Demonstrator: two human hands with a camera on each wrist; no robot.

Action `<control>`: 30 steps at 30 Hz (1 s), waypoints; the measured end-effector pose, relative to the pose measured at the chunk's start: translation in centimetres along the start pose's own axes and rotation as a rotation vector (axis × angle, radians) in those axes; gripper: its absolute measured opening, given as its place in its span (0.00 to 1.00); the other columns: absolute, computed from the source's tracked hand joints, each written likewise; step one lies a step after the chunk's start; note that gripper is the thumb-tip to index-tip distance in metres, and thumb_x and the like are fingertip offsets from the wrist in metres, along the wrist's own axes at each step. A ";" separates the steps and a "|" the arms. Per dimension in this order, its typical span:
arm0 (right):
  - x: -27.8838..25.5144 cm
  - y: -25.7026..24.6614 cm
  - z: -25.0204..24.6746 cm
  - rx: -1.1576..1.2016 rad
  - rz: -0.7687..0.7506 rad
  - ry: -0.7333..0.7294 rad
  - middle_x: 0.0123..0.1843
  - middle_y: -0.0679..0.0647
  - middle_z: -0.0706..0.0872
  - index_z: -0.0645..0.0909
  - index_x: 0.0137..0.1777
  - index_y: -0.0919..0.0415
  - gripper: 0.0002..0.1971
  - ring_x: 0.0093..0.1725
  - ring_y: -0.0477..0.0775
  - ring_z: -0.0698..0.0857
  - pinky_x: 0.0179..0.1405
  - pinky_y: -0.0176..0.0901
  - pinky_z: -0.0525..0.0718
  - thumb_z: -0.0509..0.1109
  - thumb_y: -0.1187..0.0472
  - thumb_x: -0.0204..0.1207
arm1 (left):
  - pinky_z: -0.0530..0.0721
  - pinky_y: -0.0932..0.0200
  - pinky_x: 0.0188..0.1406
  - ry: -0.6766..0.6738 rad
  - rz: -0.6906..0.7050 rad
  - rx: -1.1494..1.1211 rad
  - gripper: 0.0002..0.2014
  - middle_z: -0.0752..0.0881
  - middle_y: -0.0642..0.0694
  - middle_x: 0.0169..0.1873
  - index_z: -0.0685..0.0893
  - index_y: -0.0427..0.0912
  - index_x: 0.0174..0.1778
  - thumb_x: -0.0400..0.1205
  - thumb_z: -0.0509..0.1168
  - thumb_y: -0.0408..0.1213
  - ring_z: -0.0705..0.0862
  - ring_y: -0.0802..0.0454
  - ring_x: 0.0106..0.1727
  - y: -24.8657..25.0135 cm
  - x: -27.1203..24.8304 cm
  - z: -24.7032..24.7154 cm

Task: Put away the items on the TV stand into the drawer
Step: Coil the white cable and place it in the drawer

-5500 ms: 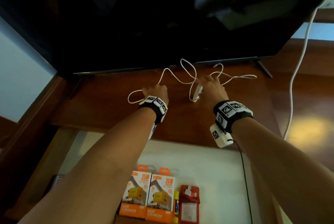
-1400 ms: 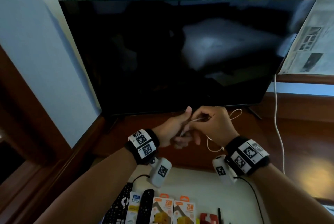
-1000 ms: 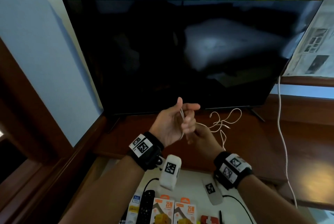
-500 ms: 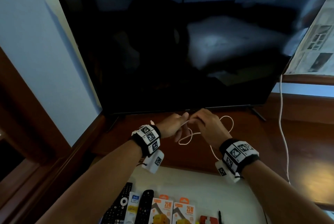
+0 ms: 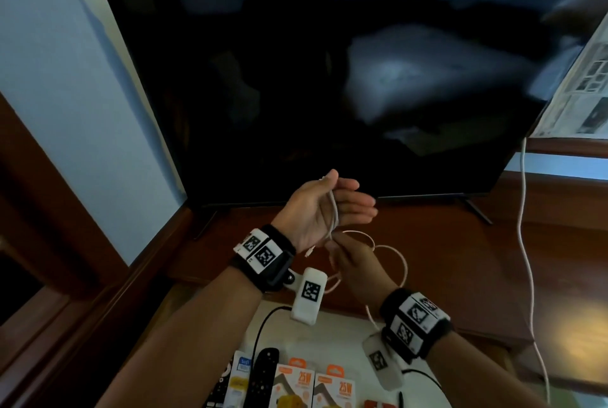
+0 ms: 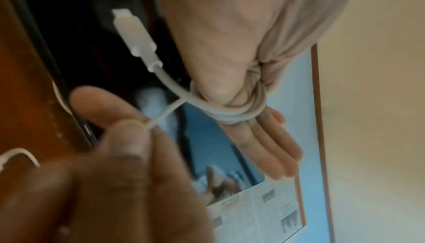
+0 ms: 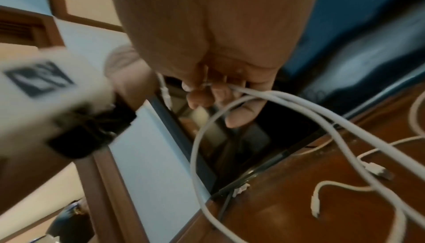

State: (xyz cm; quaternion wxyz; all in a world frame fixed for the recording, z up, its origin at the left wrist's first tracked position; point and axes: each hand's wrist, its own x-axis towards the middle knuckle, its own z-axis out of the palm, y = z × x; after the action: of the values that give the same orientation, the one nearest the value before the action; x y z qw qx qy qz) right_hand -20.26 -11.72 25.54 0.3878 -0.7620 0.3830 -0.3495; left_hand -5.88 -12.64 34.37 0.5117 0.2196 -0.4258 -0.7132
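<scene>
A white charging cable (image 5: 333,210) is wound in loops round my left hand (image 5: 329,203), which is raised palm up in front of the TV with its fingers straight. In the left wrist view the coil (image 6: 236,114) sits at the base of the fingers and a connector (image 6: 133,30) sticks out free. Just below it my right hand (image 5: 342,251) pinches the cable (image 7: 287,105) between thumb and fingertips. The rest of the cable trails in loops (image 5: 394,259) down to the wooden TV stand (image 5: 460,269), where loose connector ends (image 7: 377,171) lie.
The open drawer (image 5: 329,335) below my arms holds remotes (image 5: 263,374) and orange charger boxes (image 5: 296,388). A big dark TV (image 5: 329,95) stands at the back of the stand. Another white cord (image 5: 523,243) hangs at the right, beside a newspaper sheet (image 5: 585,95).
My left hand has risen and turned palm up with straight fingers. My right hand has dropped below it, carrying the cable round the left hand.
</scene>
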 end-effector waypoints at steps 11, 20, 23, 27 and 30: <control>0.2 1.7 -3.3 -0.510 -0.253 0.112 0.50 0.47 0.75 0.82 0.58 0.59 0.08 0.44 0.48 0.76 0.40 0.44 0.82 0.62 0.64 0.85 | 0.83 0.51 0.35 0.067 -0.074 1.739 0.18 0.84 0.43 0.33 0.80 0.42 0.44 0.94 0.53 0.47 0.84 0.47 0.33 -2.3 1.3 -1.4; 3.5 4.2 -6.1 -0.946 -0.319 0.089 0.51 0.53 0.82 0.83 0.54 0.56 0.15 0.50 0.56 0.78 0.47 0.50 0.84 0.79 0.70 0.70 | 0.67 0.57 0.26 0.162 -0.161 1.520 0.28 0.68 0.52 0.17 0.88 0.40 0.33 0.94 0.54 0.46 0.65 0.54 0.18 -0.6 -0.4 -3.3; 4.6 3.7 -5.7 -1.056 -0.296 0.110 0.50 0.51 0.85 0.80 0.54 0.54 0.12 0.52 0.57 0.82 0.57 0.59 0.78 0.76 0.64 0.74 | 0.64 0.58 0.21 0.155 -0.122 1.161 0.24 0.65 0.53 0.16 0.76 0.41 0.28 0.92 0.59 0.43 0.62 0.55 0.16 -0.5 -0.8 -3.4; 6.1 4.9 -5.0 -1.121 -0.082 0.083 0.56 0.49 0.86 0.81 0.57 0.51 0.09 0.63 0.56 0.82 0.76 0.69 0.63 0.65 0.62 0.80 | 0.54 0.58 0.20 0.103 -0.022 0.604 0.23 0.59 0.53 0.18 0.65 0.45 0.29 0.94 0.54 0.37 0.54 0.54 0.18 0.6 -1.8 -1.9; 6.1 6.6 -5.5 -1.002 0.091 0.099 0.58 0.50 0.84 0.78 0.59 0.52 0.11 0.63 0.57 0.82 0.68 0.61 0.73 0.53 0.57 0.86 | 0.55 0.58 0.22 0.070 0.018 0.372 0.23 0.57 0.52 0.20 0.63 0.45 0.30 0.95 0.51 0.38 0.52 0.53 0.21 1.0 -3.0 -1.6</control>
State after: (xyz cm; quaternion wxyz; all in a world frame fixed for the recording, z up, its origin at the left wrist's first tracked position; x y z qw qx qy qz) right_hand -24.07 -21.39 23.81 -0.0292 -0.8197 0.5543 -0.1412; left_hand -2.99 -10.66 33.94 0.4832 0.3312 -0.5342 -0.6095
